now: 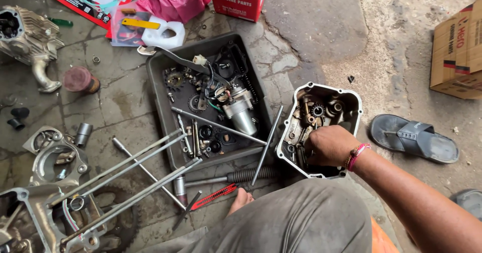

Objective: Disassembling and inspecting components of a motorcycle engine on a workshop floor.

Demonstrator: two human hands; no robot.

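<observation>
The right hand (329, 145) reaches forward and down from the lower right, its forearm running diagonally across the frame, the back of the hand turned up toward the camera. Its fingers curl downward and inward in a loose fist, with the fingertips hidden beneath the knuckles, so whether they grip anything cannot be told; a pink and red band sits around the wrist. The left hand is not in view.

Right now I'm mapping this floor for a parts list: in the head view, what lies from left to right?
Engine crankcase with long studs → dark parts tray → metal engine cover, right hand reaching in → grey sandal → cardboard box.
</observation>
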